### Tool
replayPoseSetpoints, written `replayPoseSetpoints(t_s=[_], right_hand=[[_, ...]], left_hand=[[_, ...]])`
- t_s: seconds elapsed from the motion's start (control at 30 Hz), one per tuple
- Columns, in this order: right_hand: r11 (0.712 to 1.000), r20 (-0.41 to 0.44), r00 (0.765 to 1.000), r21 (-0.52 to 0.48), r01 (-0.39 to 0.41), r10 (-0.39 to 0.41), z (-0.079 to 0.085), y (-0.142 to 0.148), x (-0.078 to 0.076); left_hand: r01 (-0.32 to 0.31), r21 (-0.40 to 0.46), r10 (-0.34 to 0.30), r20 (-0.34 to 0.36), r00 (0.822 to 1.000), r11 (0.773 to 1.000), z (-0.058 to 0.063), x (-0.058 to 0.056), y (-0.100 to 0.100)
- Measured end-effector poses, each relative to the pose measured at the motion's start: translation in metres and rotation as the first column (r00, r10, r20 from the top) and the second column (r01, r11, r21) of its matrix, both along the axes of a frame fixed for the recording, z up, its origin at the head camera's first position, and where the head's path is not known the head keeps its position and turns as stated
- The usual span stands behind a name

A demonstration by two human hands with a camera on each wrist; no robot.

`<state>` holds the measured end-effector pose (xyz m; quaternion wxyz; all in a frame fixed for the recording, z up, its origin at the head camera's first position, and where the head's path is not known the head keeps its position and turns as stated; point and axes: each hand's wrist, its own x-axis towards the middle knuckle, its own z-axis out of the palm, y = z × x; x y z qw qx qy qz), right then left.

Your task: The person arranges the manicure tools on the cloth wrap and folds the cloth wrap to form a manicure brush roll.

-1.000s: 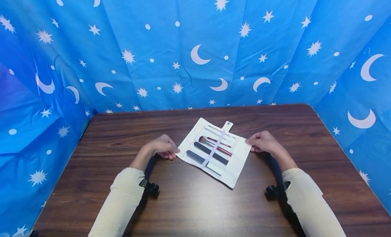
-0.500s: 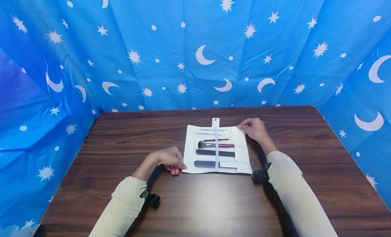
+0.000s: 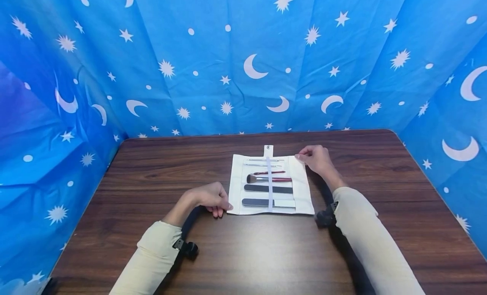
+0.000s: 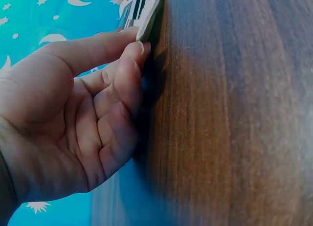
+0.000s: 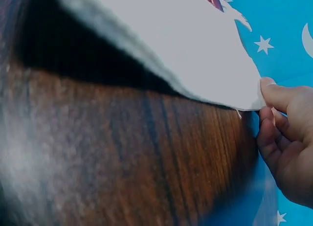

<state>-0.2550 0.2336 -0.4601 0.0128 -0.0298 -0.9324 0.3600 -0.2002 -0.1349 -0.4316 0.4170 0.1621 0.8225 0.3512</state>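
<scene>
A white fabric tool case [image 3: 236, 181] lies unfolded, its snap tab [image 3: 268, 150] pointing to the back. Under its pale elastic band [image 3: 270, 193] sit two dark nail files, the upper file [image 3: 266, 188] and the lower file [image 3: 256, 203], plus a makeup brush [image 3: 252, 178] with a red handle. A thin red tool [image 3: 268, 173] and slim silvery tools [image 3: 262, 165] lie above the brush. My left hand [image 3: 211, 198] pinches the near left corner between thumb and forefinger, other fingers curled below. At the far right corner, my right hand [image 3: 316, 157] pinches the edge.
The case rests on a dark wood-grain table [image 3: 171, 159] with rounded back corners. Behind it and on both sides hangs a blue curtain [image 3: 213, 96] printed with white moons and stars. A black wrist camera [image 3: 190, 249] hangs from the left forearm.
The case has turned counterclockwise from a slant to nearly square with the table. My right hand moved back with its corner, my left hand slightly forward toward me. The last half second is nearly still.
</scene>
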Motion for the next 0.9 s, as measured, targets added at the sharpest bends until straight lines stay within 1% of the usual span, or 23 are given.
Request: replayPoseSetpoints(t_s=[0.07, 0.13, 0.17, 0.2, 0.23, 0.27, 0.3, 0.37, 0.4, 0.47, 0.5, 0.53, 0.6, 0.7, 0.77, 0.8, 0.83, 0.9], right_hand=[[1.0, -0.016, 1.0, 0.014, -0.013, 0.013, 0.0, 0.0, 0.001], [0.999, -0.027, 0.999, 0.039, -0.037, 0.038, 0.001, 0.0, 0.003], [0.997, -0.035, 0.998, 0.057, -0.048, 0.05, 0.001, 0.0, 0.005], [0.996, -0.048, 0.997, 0.075, -0.057, 0.061, 0.002, 0.0, 0.008], [0.993, -0.068, 0.995, 0.1, -0.068, 0.075, 0.003, 0.001, 0.01], [0.989, -0.087, 0.992, 0.123, -0.081, 0.092, 0.004, 0.001, 0.013], [0.985, -0.107, 0.988, 0.146, -0.097, 0.113, 0.006, 0.002, 0.017], [0.975, -0.166, 0.972, 0.177, -0.134, 0.164, 0.01, 0.004, 0.026], [0.969, -0.192, 0.962, 0.192, -0.156, 0.193, 0.012, 0.005, 0.032], [0.953, -0.226, 0.939, 0.219, -0.211, 0.26, 0.015, 0.008, 0.046], [0.942, -0.234, 0.926, 0.232, -0.243, 0.296, 0.016, 0.009, 0.053], [0.93, -0.239, 0.913, 0.247, -0.272, 0.331, 0.016, 0.011, 0.06], [0.9, -0.224, 0.891, 0.287, -0.328, 0.395, 0.017, 0.013, 0.074], [0.845, -0.175, 0.858, 0.351, -0.403, 0.483, 0.018, 0.016, 0.093], [0.805, -0.138, 0.839, 0.398, -0.44, 0.527, 0.019, 0.018, 0.103], [0.783, -0.118, 0.829, 0.424, -0.455, 0.546, 0.018, 0.019, 0.107], [0.762, -0.101, 0.821, 0.45, -0.466, 0.562, 0.018, 0.02, 0.11], [0.724, -0.066, 0.809, 0.493, -0.482, 0.584, 0.018, 0.022, 0.117]], left_hand=[[0.004, 0.001, -0.004, -0.021, 1.0, 1.0, 0.001, 0.001, 0.0], [0.016, -0.003, -0.017, -0.069, 0.997, 1.0, 0.002, 0.002, -0.001], [0.026, -0.009, -0.027, -0.111, 0.993, 1.0, 0.003, 0.003, -0.001], [0.035, -0.017, -0.037, -0.164, 0.986, 0.999, 0.004, 0.004, -0.001], [0.041, -0.027, -0.046, -0.227, 0.973, 0.999, 0.006, 0.004, -0.001], [0.044, -0.041, -0.054, -0.3, 0.953, 0.998, 0.006, 0.005, -0.001], [0.04, -0.063, -0.061, -0.382, 0.922, 0.997, 0.007, 0.006, 0.0], [0.017, -0.102, -0.069, -0.53, 0.845, 0.995, 0.006, 0.007, 0.001], [0.007, -0.114, -0.074, -0.592, 0.803, 0.993, 0.005, 0.008, 0.002], [-0.008, -0.136, -0.088, -0.683, 0.725, 0.991, 0.002, 0.011, 0.003], [-0.006, -0.148, -0.104, -0.72, 0.686, 0.989, 0.0, 0.012, 0.003], [0.007, -0.158, -0.124, -0.743, 0.658, 0.987, -0.001, 0.014, 0.002], [0.047, -0.194, -0.182, -0.778, 0.602, 0.98, -0.004, 0.019, -0.001], [0.119, -0.28, -0.3, -0.798, 0.522, 0.953, -0.009, 0.027, -0.005], [0.163, -0.328, -0.365, -0.796, 0.483, 0.931, -0.013, 0.032, -0.007], [0.18, -0.345, -0.389, -0.792, 0.47, 0.921, -0.015, 0.033, -0.007], [0.189, -0.356, -0.402, -0.79, 0.462, 0.915, -0.018, 0.034, -0.006], [0.195, -0.362, -0.411, -0.787, 0.46, 0.911, -0.022, 0.035, -0.005]])
